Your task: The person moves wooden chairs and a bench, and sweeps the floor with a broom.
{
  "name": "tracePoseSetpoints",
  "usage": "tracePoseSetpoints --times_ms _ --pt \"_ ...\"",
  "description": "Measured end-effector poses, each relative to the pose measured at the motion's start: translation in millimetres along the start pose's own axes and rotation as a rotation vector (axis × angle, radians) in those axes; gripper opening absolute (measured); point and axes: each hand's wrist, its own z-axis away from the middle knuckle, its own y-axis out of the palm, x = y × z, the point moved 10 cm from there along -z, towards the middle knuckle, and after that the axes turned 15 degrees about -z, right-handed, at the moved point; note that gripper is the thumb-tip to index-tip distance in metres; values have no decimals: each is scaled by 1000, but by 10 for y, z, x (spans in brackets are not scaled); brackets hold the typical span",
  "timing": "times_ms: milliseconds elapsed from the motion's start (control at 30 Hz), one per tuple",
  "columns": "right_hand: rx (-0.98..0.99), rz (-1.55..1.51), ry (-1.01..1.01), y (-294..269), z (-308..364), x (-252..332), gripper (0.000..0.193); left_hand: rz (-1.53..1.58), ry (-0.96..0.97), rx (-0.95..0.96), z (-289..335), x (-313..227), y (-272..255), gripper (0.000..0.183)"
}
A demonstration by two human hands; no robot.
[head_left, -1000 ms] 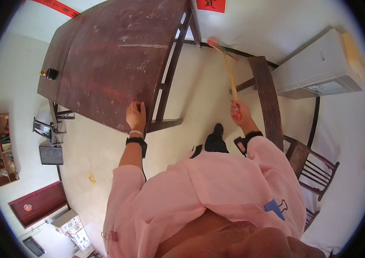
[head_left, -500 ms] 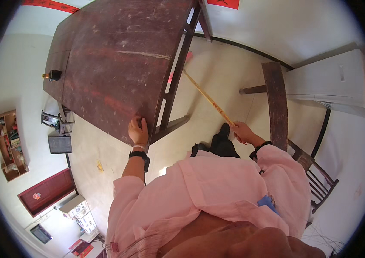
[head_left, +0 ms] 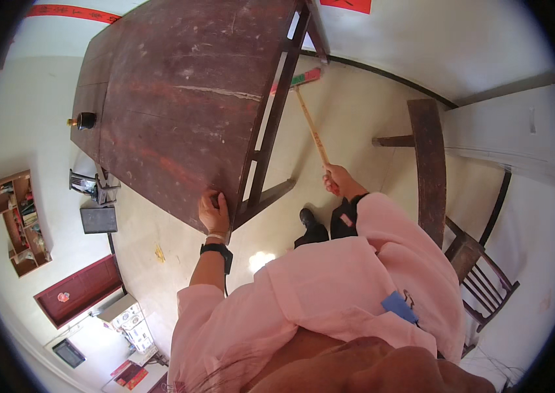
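In my right hand (head_left: 335, 179) is the upper end of a pale yellow broom handle (head_left: 310, 121), fingers wrapped round it. The handle slants away from me to a red and green broom head (head_left: 304, 78), which rests on the floor beside the table's right side, partly hidden behind the table frame. My left hand (head_left: 213, 211) leans on the near corner of a worn dark brown table (head_left: 173, 111), fingers loosely bent, holding nothing. A black strap (head_left: 215, 249) circles the left wrist.
A dark wooden bench (head_left: 428, 164) and a slatted chair (head_left: 487, 281) stand to my right, before a white cabinet (head_left: 500, 124). On the table's far left lies a small black pot (head_left: 86, 120). Yellow scraps (head_left: 159, 253) lie on the floor left of me.
My right hand has moved left and farther away, and the broom head has slid right, out from behind the table frame. My left hand stays at the corner, its fingers more bent.
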Motion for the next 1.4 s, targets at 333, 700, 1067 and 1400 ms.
tracePoseSetpoints --times_ms 333,700,1067,1400 --pt "33 178 -107 -27 220 684 22 -11 43 -15 27 64 37 12" --pt "136 624 10 -17 -66 383 35 44 -26 47 95 235 140 15" --pt "-11 383 -217 -542 372 601 28 65 -53 52 106 207 103 15" --pt "-9 354 -86 -121 -509 -113 28 96 -122 232 204 446 330 17"
